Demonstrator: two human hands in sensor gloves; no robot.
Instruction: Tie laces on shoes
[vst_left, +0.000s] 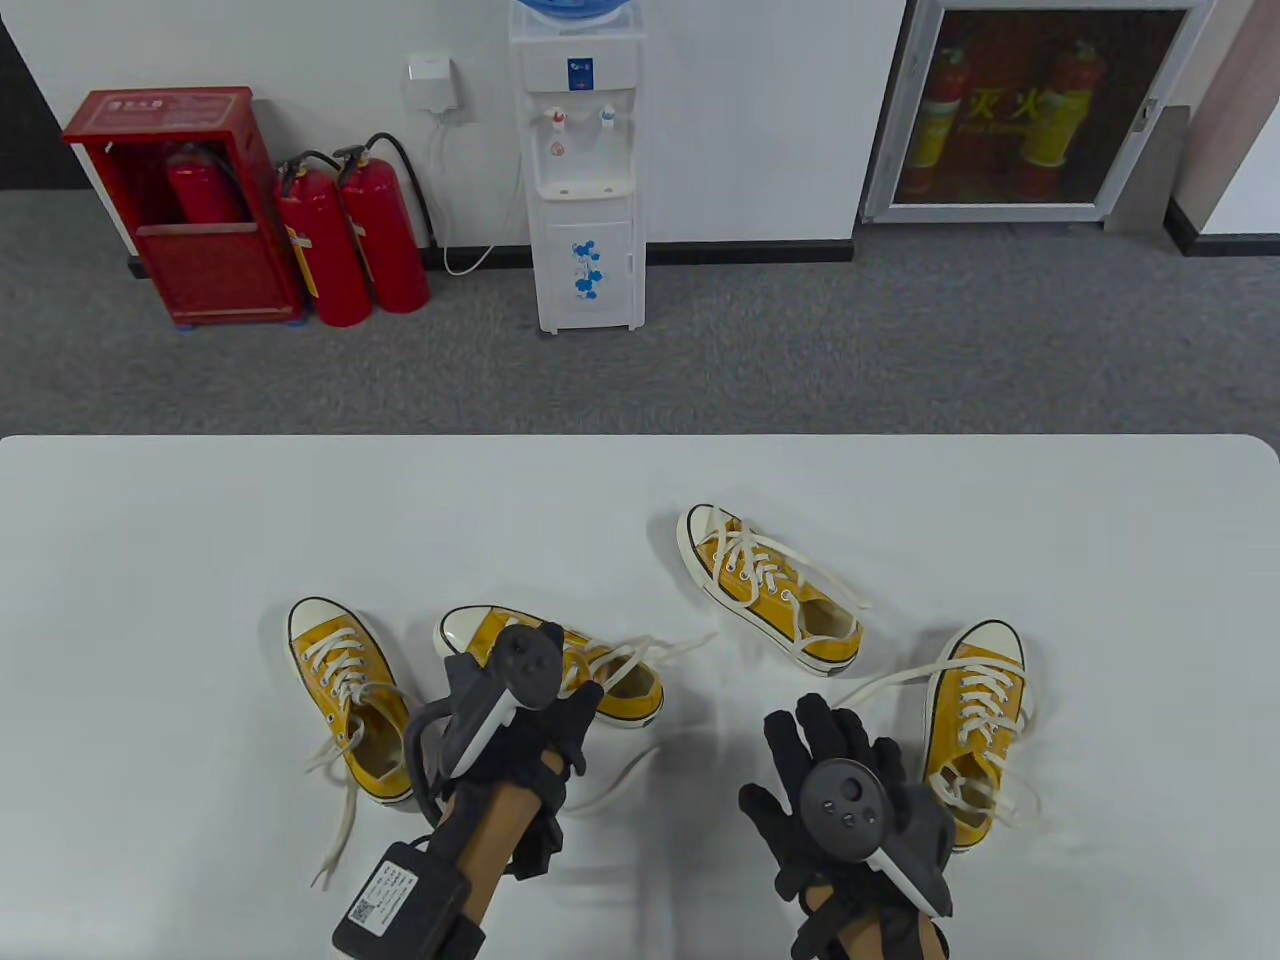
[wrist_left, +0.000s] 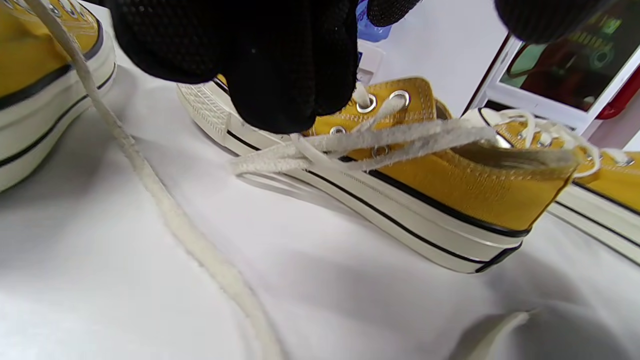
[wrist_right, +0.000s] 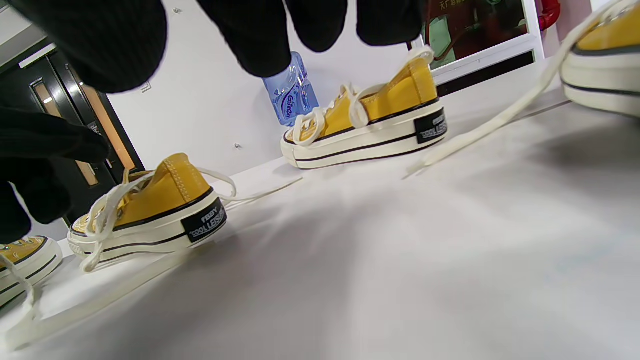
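While four yellow shoes lie on the tabletop (vst_left: 150, 560), the lace (wrist_left: 320, 150) of the lower-centre shoe (vst_left: 610, 680) is pinched by the left hand (vst_left: 530, 700); the right hand (vst_left: 840, 760) is held flat, fingers apart, at lower right.

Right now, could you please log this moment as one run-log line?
step: tying not begun | left hand: over second shoe, grip unclear | right hand: open, holds nothing | shoes: four, untied
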